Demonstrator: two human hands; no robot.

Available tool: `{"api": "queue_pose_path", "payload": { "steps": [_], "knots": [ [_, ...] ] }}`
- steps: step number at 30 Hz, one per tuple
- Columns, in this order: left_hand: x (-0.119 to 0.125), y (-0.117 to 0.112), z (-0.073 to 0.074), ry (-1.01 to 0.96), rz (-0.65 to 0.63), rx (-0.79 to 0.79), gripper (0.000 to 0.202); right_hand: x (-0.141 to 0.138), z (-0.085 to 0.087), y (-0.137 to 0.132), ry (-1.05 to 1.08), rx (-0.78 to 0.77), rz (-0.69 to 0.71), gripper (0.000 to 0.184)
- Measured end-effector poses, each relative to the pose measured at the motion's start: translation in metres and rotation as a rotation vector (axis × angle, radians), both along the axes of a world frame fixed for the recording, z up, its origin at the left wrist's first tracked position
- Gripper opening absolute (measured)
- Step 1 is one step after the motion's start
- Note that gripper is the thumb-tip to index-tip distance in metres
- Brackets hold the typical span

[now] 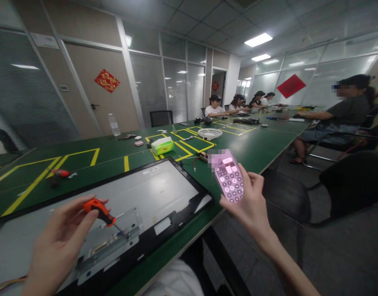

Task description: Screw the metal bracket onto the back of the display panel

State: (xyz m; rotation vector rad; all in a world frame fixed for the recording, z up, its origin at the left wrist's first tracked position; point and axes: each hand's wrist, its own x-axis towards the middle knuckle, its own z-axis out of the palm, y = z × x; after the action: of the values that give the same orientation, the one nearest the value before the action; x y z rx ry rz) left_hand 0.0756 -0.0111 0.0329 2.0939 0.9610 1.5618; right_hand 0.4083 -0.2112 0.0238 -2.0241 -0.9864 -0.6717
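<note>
My left hand [58,242] pinches an orange-handled screwdriver [101,211], its tip resting on a metal bracket [115,240] fixed to the back of a flat monitor panel [164,193]. The panel lies face down on the green table [253,150] right in front of me. Out past the table's edge, my right hand [250,203] holds up a phone [229,176] whose lit screen shows a keypad.
Yellow tape marks boxes on the table. A green tissue box [162,145], a water bottle [114,124], a white bowl [210,133] and small tools lie farther along. Several people sit at the far end and right. A black chair [352,181] stands to my right.
</note>
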Motion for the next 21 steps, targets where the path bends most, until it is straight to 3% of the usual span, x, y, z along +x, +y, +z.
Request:
{"api": "queue_pose_path", "payload": {
  "steps": [2,4,6,10,15,17,19,21],
  "knots": [
    [0.001,-0.002,0.003,-0.003,-0.061,-0.047,0.031,0.025,-0.004,0.019,0.175,-0.128,0.097,0.082],
    [0.001,-0.002,0.005,0.014,-0.079,-0.109,0.029,0.047,-0.010,0.039,0.280,-0.233,0.098,0.077],
    [0.001,-0.003,0.006,-0.002,-0.102,-0.124,0.028,0.062,-0.018,0.058,0.337,-0.345,0.138,0.084],
    [0.004,-0.007,0.009,-0.052,-0.140,-0.111,0.035,0.077,-0.035,0.082,0.343,-0.492,0.169,0.089],
    [0.009,-0.017,0.014,-0.067,-0.194,-0.110,0.032,0.092,-0.044,0.084,0.260,-0.564,0.195,0.083],
    [0.012,-0.019,0.014,-0.086,-0.215,-0.095,0.028,0.087,-0.036,0.083,0.223,-0.480,0.248,0.070],
    [0.015,-0.020,0.014,-0.100,-0.255,-0.082,0.026,0.066,-0.021,0.084,0.154,-0.264,0.361,0.058],
    [0.019,-0.020,0.016,-0.089,-0.292,-0.052,0.023,0.024,-0.001,0.090,0.173,-0.069,0.604,0.051]
  ]
}}
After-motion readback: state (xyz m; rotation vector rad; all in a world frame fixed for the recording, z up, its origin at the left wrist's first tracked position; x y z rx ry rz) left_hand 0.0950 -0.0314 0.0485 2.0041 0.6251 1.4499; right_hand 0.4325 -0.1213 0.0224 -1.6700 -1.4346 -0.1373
